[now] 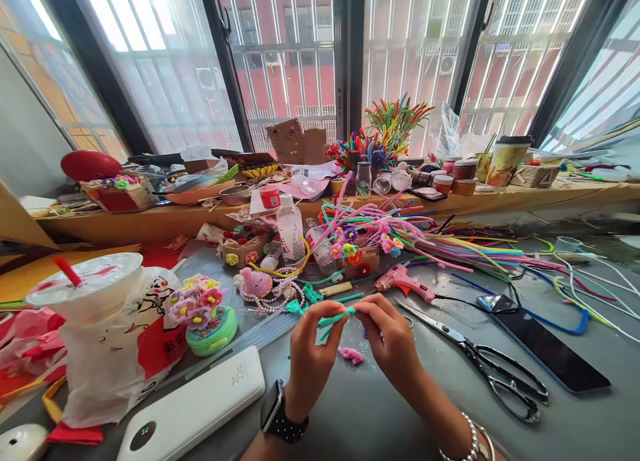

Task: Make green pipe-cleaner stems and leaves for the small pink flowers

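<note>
Between both hands, just above the grey tabletop, is a short teal pipe cleaner [336, 318], folded so that a loose end hangs below. My left hand [314, 344], with a watch on its wrist, pinches its left part. The fingertips of my right hand [393, 337] close on the teal tip, nearly touching the left fingers. Beneath the hands lies a small pink twisted piece [351, 355]. More teal pieces [311, 293] sit behind the left hand. A pink glue gun [405, 282] rests beyond the right hand, and large scissors [480, 357] lie to its right.
A white power bank [195, 407], a bagged drink cup [110, 334] and a fuzzy flower pot [210, 314] stand at left. At right lies a phone [545, 341]. Long pipe cleaners [475, 254] spread behind, near a plastic bottle [290, 227]. A cluttered ledge [150, 221] runs below the windows.
</note>
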`<state>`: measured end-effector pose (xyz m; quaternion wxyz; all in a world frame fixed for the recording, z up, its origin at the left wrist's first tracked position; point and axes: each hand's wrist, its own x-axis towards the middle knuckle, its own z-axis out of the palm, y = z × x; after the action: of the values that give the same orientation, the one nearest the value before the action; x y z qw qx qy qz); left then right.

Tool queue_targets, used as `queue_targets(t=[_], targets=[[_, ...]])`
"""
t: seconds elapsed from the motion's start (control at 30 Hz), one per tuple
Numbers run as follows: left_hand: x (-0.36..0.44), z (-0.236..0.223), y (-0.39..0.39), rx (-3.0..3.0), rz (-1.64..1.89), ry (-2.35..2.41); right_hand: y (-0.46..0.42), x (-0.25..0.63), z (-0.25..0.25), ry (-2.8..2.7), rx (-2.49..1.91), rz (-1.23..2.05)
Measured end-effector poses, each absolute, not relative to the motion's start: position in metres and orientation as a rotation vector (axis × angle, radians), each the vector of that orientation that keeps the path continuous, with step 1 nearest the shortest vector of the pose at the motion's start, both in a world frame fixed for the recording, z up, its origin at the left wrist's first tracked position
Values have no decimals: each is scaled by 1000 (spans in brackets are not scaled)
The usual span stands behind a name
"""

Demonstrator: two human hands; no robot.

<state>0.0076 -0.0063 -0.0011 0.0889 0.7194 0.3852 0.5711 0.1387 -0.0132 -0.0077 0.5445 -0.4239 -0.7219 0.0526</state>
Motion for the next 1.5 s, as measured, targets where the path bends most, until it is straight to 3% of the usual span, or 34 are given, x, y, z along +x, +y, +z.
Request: queue_targets(t=[0.33, 0.87, 1.2, 1.5], targets=[[7, -8, -3, 2159, 1608, 1289, -13, 132, -8, -1715, -1129, 268], [8, -2, 2, 2032, 1419, 1115, -9, 147, -2, -1773, -1165, 474], [14, -4, 5, 1497, 1281, 964, -3, 142, -11, -1558, -1210, 371], [12, 0, 6, 1262, 1134, 884, -1, 150, -4, -1528, -1192, 489]])
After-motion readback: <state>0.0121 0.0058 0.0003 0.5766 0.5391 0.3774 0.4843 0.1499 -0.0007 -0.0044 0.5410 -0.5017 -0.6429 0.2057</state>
